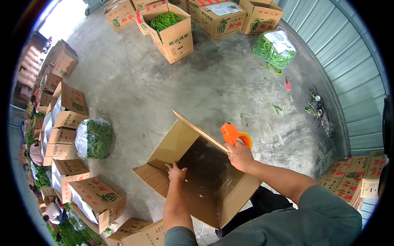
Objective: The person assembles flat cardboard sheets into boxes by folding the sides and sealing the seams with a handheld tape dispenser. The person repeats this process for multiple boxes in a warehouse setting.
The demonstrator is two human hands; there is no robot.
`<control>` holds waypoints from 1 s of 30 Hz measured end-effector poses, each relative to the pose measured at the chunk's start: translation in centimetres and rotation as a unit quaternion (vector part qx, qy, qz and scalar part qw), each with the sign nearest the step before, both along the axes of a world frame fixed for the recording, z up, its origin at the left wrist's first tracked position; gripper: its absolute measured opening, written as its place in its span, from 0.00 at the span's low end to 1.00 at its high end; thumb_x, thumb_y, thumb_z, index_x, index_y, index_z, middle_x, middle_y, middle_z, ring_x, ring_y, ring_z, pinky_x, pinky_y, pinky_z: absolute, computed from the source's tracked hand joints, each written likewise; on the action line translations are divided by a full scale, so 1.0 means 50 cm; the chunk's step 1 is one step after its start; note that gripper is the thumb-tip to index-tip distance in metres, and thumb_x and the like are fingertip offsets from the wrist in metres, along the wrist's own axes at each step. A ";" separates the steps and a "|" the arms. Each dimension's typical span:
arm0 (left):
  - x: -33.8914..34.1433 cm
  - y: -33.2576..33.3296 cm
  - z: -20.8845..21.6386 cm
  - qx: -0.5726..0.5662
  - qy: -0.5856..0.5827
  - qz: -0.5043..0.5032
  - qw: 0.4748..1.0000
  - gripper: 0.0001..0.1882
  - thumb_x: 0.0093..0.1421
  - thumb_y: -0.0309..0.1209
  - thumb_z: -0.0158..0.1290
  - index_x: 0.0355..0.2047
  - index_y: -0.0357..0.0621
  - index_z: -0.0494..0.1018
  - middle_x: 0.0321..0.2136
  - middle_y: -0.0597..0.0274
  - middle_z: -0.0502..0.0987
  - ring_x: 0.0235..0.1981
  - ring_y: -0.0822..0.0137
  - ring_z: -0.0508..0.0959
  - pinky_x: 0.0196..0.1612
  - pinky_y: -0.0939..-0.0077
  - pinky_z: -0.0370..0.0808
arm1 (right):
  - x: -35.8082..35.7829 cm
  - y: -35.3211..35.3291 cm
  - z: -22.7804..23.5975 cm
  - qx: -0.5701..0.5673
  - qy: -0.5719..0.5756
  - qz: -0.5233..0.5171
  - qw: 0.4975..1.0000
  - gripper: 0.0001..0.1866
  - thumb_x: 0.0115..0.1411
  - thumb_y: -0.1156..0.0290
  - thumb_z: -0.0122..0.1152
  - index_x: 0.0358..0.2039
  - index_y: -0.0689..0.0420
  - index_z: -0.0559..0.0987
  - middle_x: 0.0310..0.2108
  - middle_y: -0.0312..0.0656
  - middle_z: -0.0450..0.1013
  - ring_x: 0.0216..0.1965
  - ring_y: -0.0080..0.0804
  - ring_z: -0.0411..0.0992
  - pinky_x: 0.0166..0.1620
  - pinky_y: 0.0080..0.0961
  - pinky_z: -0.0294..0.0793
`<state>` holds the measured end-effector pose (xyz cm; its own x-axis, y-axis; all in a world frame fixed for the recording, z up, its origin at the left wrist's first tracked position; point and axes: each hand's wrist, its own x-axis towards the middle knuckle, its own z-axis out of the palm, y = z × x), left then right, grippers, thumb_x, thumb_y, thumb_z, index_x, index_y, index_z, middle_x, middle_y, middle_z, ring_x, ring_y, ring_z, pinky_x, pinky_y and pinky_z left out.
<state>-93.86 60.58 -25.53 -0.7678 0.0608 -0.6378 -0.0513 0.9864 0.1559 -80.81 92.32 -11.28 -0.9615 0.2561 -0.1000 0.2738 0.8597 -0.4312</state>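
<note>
An unfilled brown cardboard box (205, 207) is tilted in front of me, its inside facing up and its flaps spread. My left hand (176, 173) grips its left side near the fold of a flap, the fingers slightly bent. At the box's far right edge, my right hand (240, 156) is closed around an orange tape dispenser (230, 133) with a yellow roll on it. The fingers of that hand also lie against the box's edge, and the dispenser sticks out beyond it. The underside of the box is hidden.
An open carton of green chili peppers (174, 43) stands at the far side, with other cartons (223, 22) behind. Bagged peppers lie left (94, 138) and far right (274, 49). Cartons line the left; others (349, 180) are stacked by the metal wall (342, 61). Scraps (320, 112) litter the floor.
</note>
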 end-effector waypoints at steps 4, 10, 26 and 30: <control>0.017 0.009 0.061 0.053 0.006 -0.012 0.999 0.44 0.59 0.50 0.62 0.67 0.37 0.61 0.65 0.32 0.63 0.67 0.37 0.63 0.68 0.52 0.63 | 0.006 0.007 -0.002 0.008 0.005 -0.002 1.000 0.17 0.59 0.69 0.59 0.50 0.48 0.77 0.37 0.53 0.72 0.39 0.55 0.76 0.40 0.50 0.78; 0.327 0.150 0.329 0.280 -0.010 -0.017 0.960 0.40 0.55 0.48 0.66 0.59 0.32 0.69 0.58 0.37 0.72 0.59 0.41 0.71 0.62 0.52 0.68 | 0.008 0.017 -0.003 0.007 -0.024 -0.021 0.999 0.19 0.57 0.69 0.62 0.51 0.48 0.77 0.39 0.52 0.72 0.41 0.54 0.75 0.42 0.49 0.78; 0.243 0.127 0.074 0.075 0.031 -0.059 0.995 0.20 0.58 0.49 0.62 0.34 0.43 0.78 0.36 0.46 0.81 0.40 0.45 0.81 0.43 0.51 0.78 | -0.001 -0.066 0.015 0.008 -0.031 0.007 0.999 0.28 0.57 0.70 0.64 0.60 0.50 0.71 0.43 0.58 0.68 0.42 0.59 0.73 0.44 0.51 0.73; 0.218 0.053 0.343 0.175 0.285 0.081 0.939 0.18 0.61 0.41 0.62 0.25 0.39 0.75 0.25 0.46 0.79 0.27 0.50 0.79 0.33 0.54 0.75 | 0.029 -0.136 -0.025 0.065 -0.069 -0.012 0.995 0.31 0.56 0.65 0.66 0.61 0.46 0.71 0.43 0.56 0.66 0.46 0.56 0.69 0.50 0.49 0.68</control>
